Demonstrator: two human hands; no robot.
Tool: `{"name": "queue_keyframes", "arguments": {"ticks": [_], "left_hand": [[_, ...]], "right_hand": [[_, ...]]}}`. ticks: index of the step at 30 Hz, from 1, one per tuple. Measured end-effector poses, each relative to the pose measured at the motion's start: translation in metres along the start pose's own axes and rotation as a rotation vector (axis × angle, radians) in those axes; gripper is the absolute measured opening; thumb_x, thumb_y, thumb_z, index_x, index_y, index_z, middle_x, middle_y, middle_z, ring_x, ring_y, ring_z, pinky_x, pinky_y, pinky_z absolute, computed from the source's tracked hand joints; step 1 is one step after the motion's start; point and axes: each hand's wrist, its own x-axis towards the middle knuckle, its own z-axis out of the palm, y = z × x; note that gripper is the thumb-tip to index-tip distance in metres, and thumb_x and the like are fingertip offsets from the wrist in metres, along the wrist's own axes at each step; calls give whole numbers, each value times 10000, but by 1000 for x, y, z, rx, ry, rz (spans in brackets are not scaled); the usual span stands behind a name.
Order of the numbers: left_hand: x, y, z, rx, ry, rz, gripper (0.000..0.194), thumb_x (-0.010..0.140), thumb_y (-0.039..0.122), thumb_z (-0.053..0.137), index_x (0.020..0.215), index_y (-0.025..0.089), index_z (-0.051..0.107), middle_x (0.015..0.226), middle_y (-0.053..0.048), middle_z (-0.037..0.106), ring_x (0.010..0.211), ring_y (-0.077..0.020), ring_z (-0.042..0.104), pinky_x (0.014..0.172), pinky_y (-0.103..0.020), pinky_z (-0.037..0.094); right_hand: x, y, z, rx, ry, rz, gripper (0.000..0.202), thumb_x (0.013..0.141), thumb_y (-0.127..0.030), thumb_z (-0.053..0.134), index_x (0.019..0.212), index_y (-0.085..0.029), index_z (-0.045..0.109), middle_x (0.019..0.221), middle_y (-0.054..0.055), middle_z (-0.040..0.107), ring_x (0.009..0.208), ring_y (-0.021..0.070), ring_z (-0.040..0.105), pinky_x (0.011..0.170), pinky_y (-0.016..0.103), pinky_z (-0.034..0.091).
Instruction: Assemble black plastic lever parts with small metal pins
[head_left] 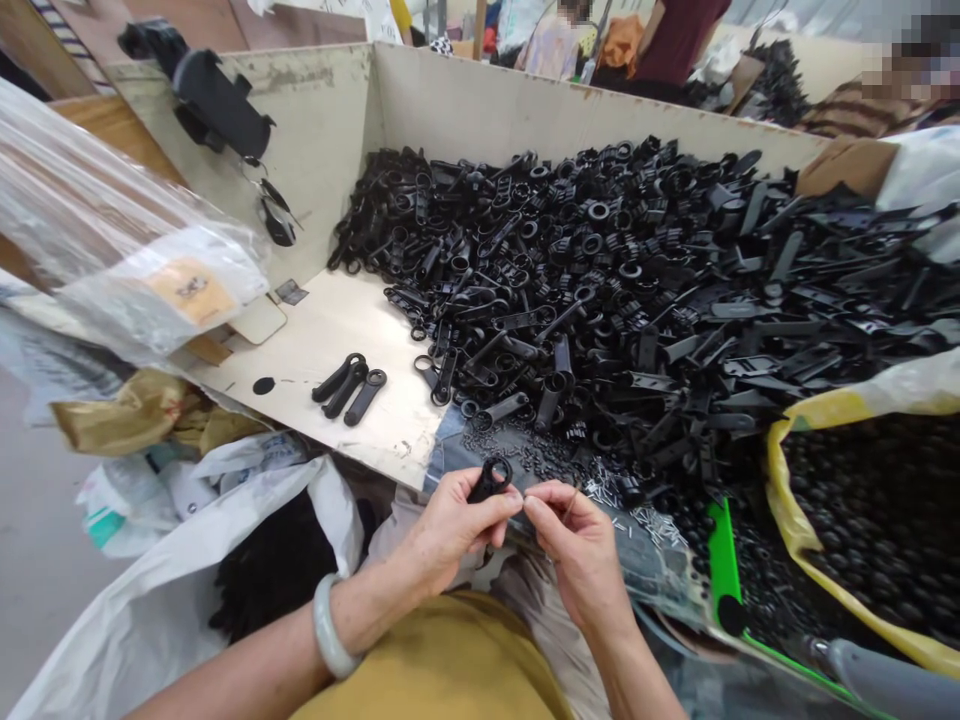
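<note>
Between its thumb and fingers, my left hand (pixel 450 520) grips a black plastic part with a ring end (pixel 491 478); the rest of that part is hidden by the fingers. My right hand (pixel 577 545) is closed in a pinch, fingertips meeting the left thumb tip. Whatever lies in that pinch is too small to make out. Just past the hands, tiny black pieces (pixel 517 455) and short silvery pins (pixel 658 525) are scattered on the work surface. Several long black ring-ended parts (pixel 365 398) lie side by side on the pale board to the left.
A big heap of black plastic parts (pixel 570 270) fills the walled bin (pixel 450 90). At right are a yellow-edged bag (pixel 784 480) of black pieces, a green strip (pixel 724 560) and a grey cylindrical tool (pixel 892 680). A white sack (pixel 150 640) stands at lower left. People are beyond the bin.
</note>
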Motion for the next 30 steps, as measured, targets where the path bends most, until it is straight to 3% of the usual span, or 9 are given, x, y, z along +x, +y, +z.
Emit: {"name": "queue_keyframes", "arguments": {"ticks": [9,17,21,25,30], "left_hand": [[1,0,-1,-68,4,-50,378,712,449,849,794,148,637,514,67,475,455,-40,319,400,-180,136],[-1,-4,6,-196,-6,-134,363,678,395,879,773,153,625,580,57,511,480,-31,372,417,-156,199],[-2,-1,8,-165,-83,-161,376,732,439,850,839,161,621,605,63,497,486,-34,346,433,-176,188],[-6,4,5,-38,-134,-110,355,753,335,820,999,175,618,747,43,537,582,-55,404,525,-196,296],[-8,-2,-2,93,-168,-62,250,813,263,690,1019,193,565,861,25,527,699,-89,435,627,-231,353]], "right_hand": [[-2,3,-8,-208,-46,-301,94,885,-274,750,941,-287,825,842,31,731,745,163,651,634,273,505],[-6,-9,-11,-566,-11,-601,148,879,-170,750,993,-255,790,881,22,718,575,97,569,507,228,458],[-4,-7,-17,-537,1,-568,123,892,-160,729,978,-244,756,882,5,691,591,87,555,518,212,451],[-1,-10,-21,-493,30,-517,73,894,-187,729,944,-239,729,871,-8,663,576,82,511,502,206,428],[1,-18,-14,-575,-89,-566,107,895,-155,718,962,-237,733,893,-8,680,536,69,480,486,204,412]]}}
